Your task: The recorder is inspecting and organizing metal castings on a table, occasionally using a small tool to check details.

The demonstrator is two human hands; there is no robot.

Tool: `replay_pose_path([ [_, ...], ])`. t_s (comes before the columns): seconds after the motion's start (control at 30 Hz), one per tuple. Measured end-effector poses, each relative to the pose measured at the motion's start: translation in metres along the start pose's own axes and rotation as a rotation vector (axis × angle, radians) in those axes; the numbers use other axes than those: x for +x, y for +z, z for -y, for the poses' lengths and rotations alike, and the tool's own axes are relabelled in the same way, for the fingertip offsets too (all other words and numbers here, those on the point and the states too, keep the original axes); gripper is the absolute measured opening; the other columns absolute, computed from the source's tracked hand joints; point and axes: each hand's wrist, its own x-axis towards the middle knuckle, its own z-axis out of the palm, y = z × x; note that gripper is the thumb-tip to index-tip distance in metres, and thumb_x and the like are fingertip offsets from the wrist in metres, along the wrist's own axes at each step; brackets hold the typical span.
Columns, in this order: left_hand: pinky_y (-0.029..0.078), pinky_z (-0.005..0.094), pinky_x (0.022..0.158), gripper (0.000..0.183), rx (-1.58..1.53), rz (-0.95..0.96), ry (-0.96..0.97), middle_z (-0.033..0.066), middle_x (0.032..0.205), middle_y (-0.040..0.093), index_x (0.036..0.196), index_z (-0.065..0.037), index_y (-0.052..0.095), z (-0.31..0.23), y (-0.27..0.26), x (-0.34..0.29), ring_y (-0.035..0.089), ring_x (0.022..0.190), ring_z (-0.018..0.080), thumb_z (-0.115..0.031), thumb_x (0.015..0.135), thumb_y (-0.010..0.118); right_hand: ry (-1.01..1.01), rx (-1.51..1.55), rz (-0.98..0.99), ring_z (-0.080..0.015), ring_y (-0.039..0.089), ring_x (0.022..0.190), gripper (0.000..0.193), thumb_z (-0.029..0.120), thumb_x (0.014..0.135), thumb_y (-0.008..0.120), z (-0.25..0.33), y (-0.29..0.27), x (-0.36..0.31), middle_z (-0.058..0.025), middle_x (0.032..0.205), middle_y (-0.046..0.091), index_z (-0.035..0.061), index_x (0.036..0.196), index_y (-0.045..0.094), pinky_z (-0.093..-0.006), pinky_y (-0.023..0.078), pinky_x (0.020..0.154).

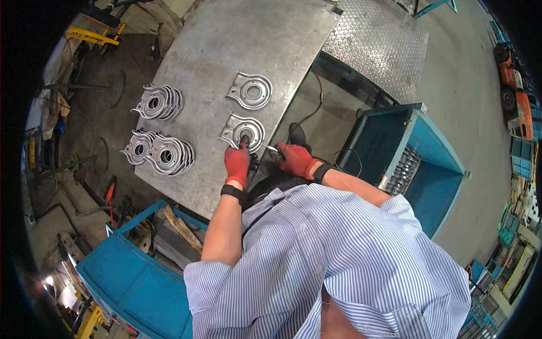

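Both my hands wear red gloves with dark fingertips. My left hand (237, 162) grips the near edge of a stamped metal bracket (226, 133), one finger reaching to the round hole in its middle. This bracket lies flat by the table's right edge. In my right hand (297, 160) is a slim tool with a thin pale metal tip (271, 148), pointing at the bracket's rim. My fingers hide its handle, so I cannot tell its exact kind. Just beyond lies a second bracket of the same shape (241, 100), untouched.
Overlapping stacks of brackets (179, 107) (185, 166) stand at the left of the metal table (226, 42). At right, a blue bin (440, 141) holds rows of metal parts (402, 171). A blue metal cart (130, 277) stands lower left. A checker-plate surface (378, 45) adjoins the table.
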Motion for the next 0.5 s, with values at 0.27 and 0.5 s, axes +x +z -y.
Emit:
replay_pose_path([
  [0.27, 0.046, 0.0473, 0.071, 0.05, -0.014, 0.015, -0.035, 0.0303, 0.085, 0.061, 0.08, 0.008, 0.061, -0.001, 0.0, 0.002, 0.059, 0.085, 0.0454, -0.041, 0.081, 0.062, 0.066, 0.026, 0.05, -0.0397, 0.059, 0.089, 0.04, 0.027, 0.081, 0.057, -0.001, -0.001, 0.001, -0.023, 0.093, 0.062, 0.002, 0.111, 0.05, -0.0466, 0.046, 0.077],
  [0.5, 0.046, 0.0477, 0.071, 0.049, -0.058, 0.035, -0.02, 0.0299, 0.082, 0.061, 0.078, 0.008, 0.062, -0.012, -0.012, -0.003, 0.059, 0.084, 0.0454, -0.041, 0.082, 0.061, -0.085, 0.044, -0.099, -0.0399, 0.059, 0.084, 0.043, 0.029, 0.08, 0.058, -0.012, 0.012, -0.001, -0.0233, 0.088, 0.062, -0.0002, 0.111, 0.049, -0.0465, 0.046, 0.073],
])
